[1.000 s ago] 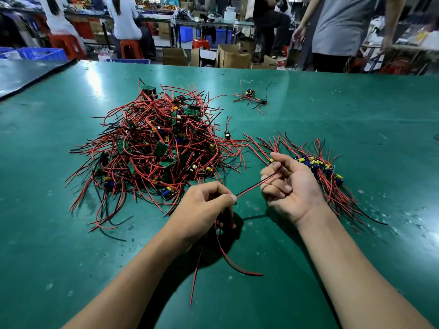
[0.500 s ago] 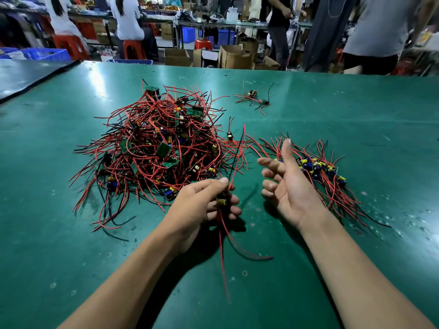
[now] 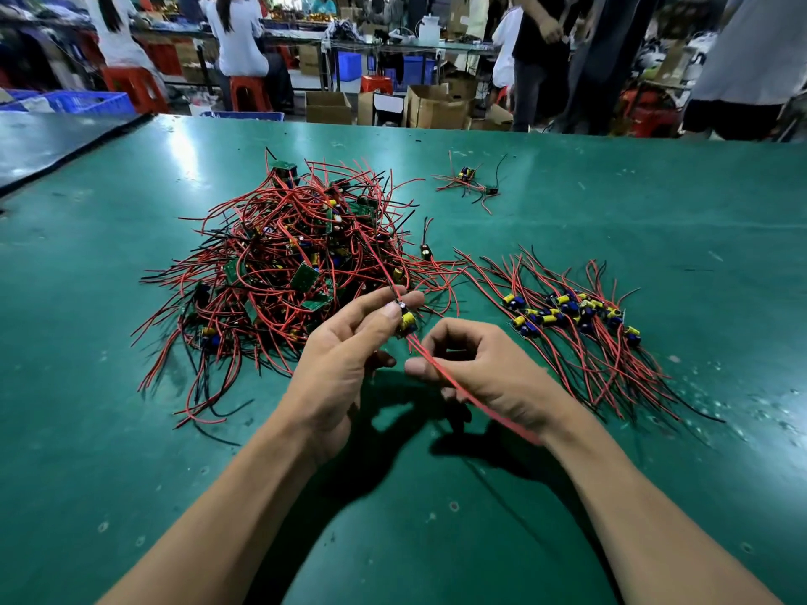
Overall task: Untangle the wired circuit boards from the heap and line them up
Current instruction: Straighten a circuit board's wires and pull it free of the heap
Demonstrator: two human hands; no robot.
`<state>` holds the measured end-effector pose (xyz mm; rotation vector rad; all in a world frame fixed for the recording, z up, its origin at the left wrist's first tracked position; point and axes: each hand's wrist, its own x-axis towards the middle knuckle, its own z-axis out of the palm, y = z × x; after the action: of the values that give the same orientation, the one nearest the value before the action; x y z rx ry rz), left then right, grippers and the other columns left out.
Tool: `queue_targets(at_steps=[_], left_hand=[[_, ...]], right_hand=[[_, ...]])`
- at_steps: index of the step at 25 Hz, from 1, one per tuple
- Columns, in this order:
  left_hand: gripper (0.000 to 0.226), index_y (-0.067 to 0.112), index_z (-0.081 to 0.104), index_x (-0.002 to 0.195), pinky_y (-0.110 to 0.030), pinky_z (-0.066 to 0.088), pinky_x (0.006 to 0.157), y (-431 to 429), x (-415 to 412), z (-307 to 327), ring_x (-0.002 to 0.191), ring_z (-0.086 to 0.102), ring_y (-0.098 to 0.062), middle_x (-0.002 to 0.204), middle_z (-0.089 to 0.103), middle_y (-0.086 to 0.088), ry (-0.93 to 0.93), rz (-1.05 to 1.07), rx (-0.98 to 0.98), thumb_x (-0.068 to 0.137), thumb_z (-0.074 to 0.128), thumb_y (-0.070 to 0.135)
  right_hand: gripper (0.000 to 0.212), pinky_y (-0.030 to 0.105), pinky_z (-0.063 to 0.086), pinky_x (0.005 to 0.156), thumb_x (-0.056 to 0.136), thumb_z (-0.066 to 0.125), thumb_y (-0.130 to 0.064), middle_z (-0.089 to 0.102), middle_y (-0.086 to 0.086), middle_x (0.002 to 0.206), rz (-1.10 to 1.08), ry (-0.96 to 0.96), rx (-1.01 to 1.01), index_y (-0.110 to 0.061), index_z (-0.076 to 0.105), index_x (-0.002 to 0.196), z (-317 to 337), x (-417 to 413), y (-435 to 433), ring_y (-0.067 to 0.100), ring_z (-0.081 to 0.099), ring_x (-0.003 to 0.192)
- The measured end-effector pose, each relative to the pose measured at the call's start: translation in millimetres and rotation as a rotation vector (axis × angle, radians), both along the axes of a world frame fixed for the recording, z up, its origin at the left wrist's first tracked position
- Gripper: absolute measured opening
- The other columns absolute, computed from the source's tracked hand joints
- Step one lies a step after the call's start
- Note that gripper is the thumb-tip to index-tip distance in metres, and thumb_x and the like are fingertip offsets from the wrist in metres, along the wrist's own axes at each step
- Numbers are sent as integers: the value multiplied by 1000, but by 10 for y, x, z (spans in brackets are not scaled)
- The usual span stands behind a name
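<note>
A tangled heap (image 3: pixel 288 259) of small green circuit boards with red and black wires lies on the green table (image 3: pixel 655 203) at centre left. To its right lies a row of sorted boards (image 3: pixel 572 316), wires trailing toward me. My left hand (image 3: pixel 345 360) pinches one small board (image 3: pixel 407 321) with a yellow part between thumb and fingers, raised above the table. Its red wires (image 3: pixel 463 393) run down to the right through the curled fingers of my right hand (image 3: pixel 484 373), which holds them.
A small loose cluster of wired boards (image 3: pixel 469 179) sits further back, and a single board (image 3: pixel 425 250) lies between heap and row. Beyond the table's far edge are cardboard boxes (image 3: pixel 432 107), blue crates, red stools and several people.
My left hand has lifted the board higher and turned it. My right hand, open half a second ago, has closed round the board's red wires.
</note>
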<state>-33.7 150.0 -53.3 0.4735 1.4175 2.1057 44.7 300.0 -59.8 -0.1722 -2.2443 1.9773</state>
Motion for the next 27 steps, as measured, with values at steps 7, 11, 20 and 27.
queue_targets(at_steps=[7, 11, 20, 27], left_hand=[[39, 16, 71, 110, -33, 43, 84, -21, 46, 12, 102, 65, -11, 111, 74, -2, 27, 39, 0, 73, 74, 28], [38, 19, 75, 106, -23, 52, 72, 8, 56, -5, 97, 66, -14, 114, 73, -5, -2, -55, 70, 68, 75, 16], [26, 19, 76, 73, -24, 54, 52, -22, 101, 58, 56, 66, -17, 73, 69, -7, -196, -338, 3, 82, 63, 39], [26, 12, 71, 85, -25, 59, 65, 47, 88, -86, 72, 71, -19, 88, 74, -14, -138, -219, -50, 62, 80, 19]], right_hand=[[19, 22, 41, 48, 88, 69, -39, 57, 0, 67, -102, 182, -316, -26, 68, 73, 48, -54, -72, 14, 49, 52], [16, 21, 36, 48, 85, 66, -31, 56, 0, 68, -57, 123, -559, -24, 64, 71, 111, -13, -27, 12, 48, 50], [10, 25, 35, 58, 79, 67, -21, 57, 2, 73, 72, -115, -578, -23, 66, 69, 126, 102, 89, 12, 54, 63], [11, 23, 46, 52, 83, 75, -27, 62, -2, 69, -16, -171, -434, -22, 66, 78, 75, 38, 128, 10, 57, 54]])
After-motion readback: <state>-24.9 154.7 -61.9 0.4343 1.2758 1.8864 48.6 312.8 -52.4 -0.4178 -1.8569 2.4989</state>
